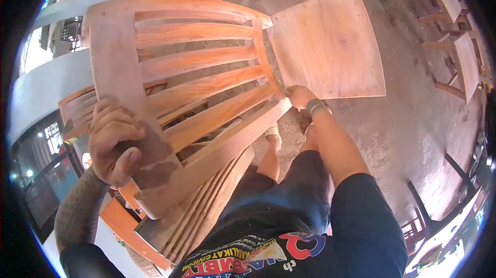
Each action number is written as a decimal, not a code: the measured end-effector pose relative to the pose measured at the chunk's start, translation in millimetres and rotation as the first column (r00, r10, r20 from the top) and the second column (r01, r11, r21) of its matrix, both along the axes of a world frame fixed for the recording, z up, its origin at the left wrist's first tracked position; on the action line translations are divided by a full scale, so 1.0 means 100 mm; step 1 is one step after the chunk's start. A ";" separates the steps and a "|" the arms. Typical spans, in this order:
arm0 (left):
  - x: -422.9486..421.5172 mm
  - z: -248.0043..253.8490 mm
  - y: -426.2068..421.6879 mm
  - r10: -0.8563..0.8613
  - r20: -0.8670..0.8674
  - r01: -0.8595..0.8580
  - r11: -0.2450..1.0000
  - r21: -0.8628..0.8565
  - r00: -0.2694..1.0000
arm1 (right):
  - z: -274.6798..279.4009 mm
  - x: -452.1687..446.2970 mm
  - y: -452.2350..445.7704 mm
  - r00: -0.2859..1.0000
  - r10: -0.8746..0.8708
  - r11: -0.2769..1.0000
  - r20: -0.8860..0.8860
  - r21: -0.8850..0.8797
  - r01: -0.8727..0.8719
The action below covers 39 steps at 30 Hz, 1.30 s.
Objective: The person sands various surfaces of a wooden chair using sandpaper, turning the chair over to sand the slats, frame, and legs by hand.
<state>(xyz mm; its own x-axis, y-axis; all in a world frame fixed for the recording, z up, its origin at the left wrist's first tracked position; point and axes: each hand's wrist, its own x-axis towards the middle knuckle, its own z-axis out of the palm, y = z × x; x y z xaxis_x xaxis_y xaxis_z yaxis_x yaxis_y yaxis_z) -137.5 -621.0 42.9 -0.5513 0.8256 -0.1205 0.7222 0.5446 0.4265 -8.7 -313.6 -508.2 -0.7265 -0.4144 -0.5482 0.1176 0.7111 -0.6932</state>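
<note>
A wooden chair (201, 68) with a slatted back is tilted in front of me, its wide top rail to the left and its flat seat (330, 45) to the right. My left hand (116, 141) is curled at the edge of the top rail, beside a dark patch on the wood. Where the near post meets the seat, my right hand (301, 97) is closed around the frame, its fingertips partly hidden. On that wrist sits a band.
Below the chair back lies a stack of wooden boards (204, 208), close to my legs. Other wooden furniture pieces (462, 61) stand at the right edge. More orange-brown chair parts (77, 110) are on the left. The concrete floor (372, 133) spreads around.
</note>
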 end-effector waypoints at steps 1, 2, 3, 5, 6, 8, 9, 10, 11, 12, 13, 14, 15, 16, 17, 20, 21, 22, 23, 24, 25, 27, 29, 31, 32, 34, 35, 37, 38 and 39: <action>-0.02 0.01 0.01 -0.009 0.000 0.009 1.000 -0.010 1.000 | 0.22 -0.12 0.00 0.989 0.147 0.989 -0.001 0.020 -0.147; -0.03 0.03 0.02 -0.012 0.013 0.012 1.000 -0.028 1.000 | 0.47 -0.17 0.16 0.939 0.335 0.942 -0.076 0.033 -0.333; -0.03 0.05 0.04 -0.009 0.025 0.010 0.999 -0.047 1.000 | 0.24 -0.14 0.23 0.924 0.370 0.929 -0.095 0.018 -0.370; -0.02 0.08 0.09 -0.005 0.039 0.007 0.998 -0.062 0.999 | -0.50 -0.03 0.41 0.888 0.439 0.896 -0.135 -0.008 -0.444; -0.03 0.09 0.12 -0.007 0.038 0.009 0.998 -0.062 0.999 | -0.53 -0.14 0.42 0.848 0.510 0.854 -0.146 -0.027 -0.519; -0.02 0.09 0.13 0.007 0.041 -0.005 0.999 -0.046 0.999 | -0.34 -0.37 0.35 0.839 0.544 0.833 -0.007 -0.112 -0.541; -0.01 0.07 0.14 0.020 0.044 -0.019 0.999 -0.029 0.999 | -0.16 -0.49 0.32 0.856 0.497 0.865 0.145 -0.158 -0.476; -0.01 0.07 0.15 0.033 0.048 -0.032 0.999 -0.012 0.998 | 0.29 -0.66 0.34 0.832 0.314 0.949 0.458 -0.171 -0.265; 0.00 0.09 0.17 0.033 0.048 -0.032 0.999 -0.015 0.998 | 0.53 -0.74 0.36 0.681 0.112 0.993 0.723 -0.105 -0.052; -0.01 0.09 0.18 0.031 0.045 -0.030 0.999 -0.015 0.998 | 0.40 -0.75 0.36 0.801 0.208 0.978 0.561 -0.092 -0.190; -0.01 0.10 0.19 0.027 0.039 -0.026 1.000 -0.012 0.999 | 0.22 -0.74 0.32 0.811 0.371 0.927 0.451 -0.132 -0.351; 0.00 0.10 0.21 0.031 0.034 -0.030 0.999 -0.013 0.999 | 0.04 -0.72 0.26 0.786 0.524 0.850 0.329 -0.151 -0.504; 0.01 0.12 0.24 0.035 0.030 -0.034 0.999 -0.019 0.999 | 0.11 -0.74 0.26 0.785 0.430 0.903 0.445 -0.189 -0.387; 0.01 0.13 0.26 0.038 0.026 -0.037 0.999 -0.027 0.999 | 0.12 -0.75 0.26 0.764 0.328 0.944 0.555 -0.205 -0.257; 0.01 0.15 0.29 0.037 0.029 -0.036 0.999 -0.036 0.999 | -0.24 -0.66 0.28 0.797 0.530 0.842 0.288 -0.292 -0.454; -0.01 0.17 0.35 0.024 0.038 -0.021 0.998 -0.057 0.999 | -0.91 -0.44 0.26 0.713 0.638 0.683 -0.291 -0.215 -0.698; -0.01 0.19 0.36 0.021 0.046 -0.017 0.997 -0.072 0.999 | -0.70 -0.44 0.20 0.779 0.603 0.728 -0.172 -0.283 -0.625; -0.01 0.21 0.36 0.020 0.051 -0.015 0.996 -0.089 0.998 | -0.63 -0.47 0.19 0.793 0.587 0.738 -0.161 -0.296 -0.607; -0.01 0.22 0.37 0.019 0.048 -0.014 0.994 -0.105 0.999 | -0.57 -0.50 0.17 0.806 0.572 0.747 -0.151 -0.309 -0.588; -0.01 0.22 0.36 0.016 0.050 -0.009 0.993 -0.120 0.999 | -0.53 -0.51 0.21 0.782 0.572 0.731 -0.248 -0.277 -0.623; -0.02 0.23 0.37 0.007 0.052 0.000 0.991 -0.135 0.999 | -0.50 -0.52 0.25 0.751 0.564 0.720 -0.342 -0.241 -0.651; -0.02 0.23 0.40 0.011 0.049 -0.004 0.990 -0.142 0.999 | -0.17 -0.64 0.12 0.809 0.588 0.803 -0.009 -0.113 -0.585; -0.01 0.24 0.43 0.010 0.052 -0.003 0.989 -0.147 0.999 | 0.15 -0.74 0.13 0.818 0.542 0.840 0.190 -0.103 -0.533; -0.01 0.25 0.45 0.006 0.057 0.002 0.989 -0.145 0.998 | 0.23 -0.78 0.21 0.821 0.511 0.857 0.255 -0.220 -0.466; -0.01 0.25 0.47 0.000 0.055 0.008 0.991 -0.136 0.998 | 0.27 -0.78 0.23 0.817 0.499 0.861 0.288 -0.273 -0.430; 0.00 0.26 0.49 -0.009 0.057 0.015 0.994 -0.113 0.998 | 0.22 -0.69 0.20 0.854 0.504 0.862 0.130 -0.127 -0.490; 0.01 0.26 0.46 -0.013 0.064 0.020 0.993 -0.112 0.998 | 0.20 -0.66 0.20 0.858 0.512 0.859 0.049 -0.046 -0.510; 0.00 0.27 0.41 -0.019 0.075 0.027 0.994 -0.110 0.997 | -0.39 -0.28 0.17 0.918 0.305 0.906 -0.254 -0.220 -0.362; 0.00 0.27 0.41 -0.026 0.070 0.034 0.992 -0.120 0.997 | -0.06 -0.13 0.25 0.995 0.067 0.939 -0.080 -0.331 -0.089; -0.01 0.28 0.41 -0.034 0.064 0.042 0.990 -0.132 0.997 | 0.06 0.07 0.25 0.994 -0.104 0.920 -0.015 -0.380 0.090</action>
<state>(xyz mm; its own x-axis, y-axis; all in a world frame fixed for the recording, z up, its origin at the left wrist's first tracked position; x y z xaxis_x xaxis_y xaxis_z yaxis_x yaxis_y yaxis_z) -138.8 -579.5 70.4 -0.5084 0.8200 -0.2630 0.7181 0.5722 0.3961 -2.1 -288.9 -501.9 -0.7891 -0.5127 -0.3382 0.1439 0.3810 -0.9133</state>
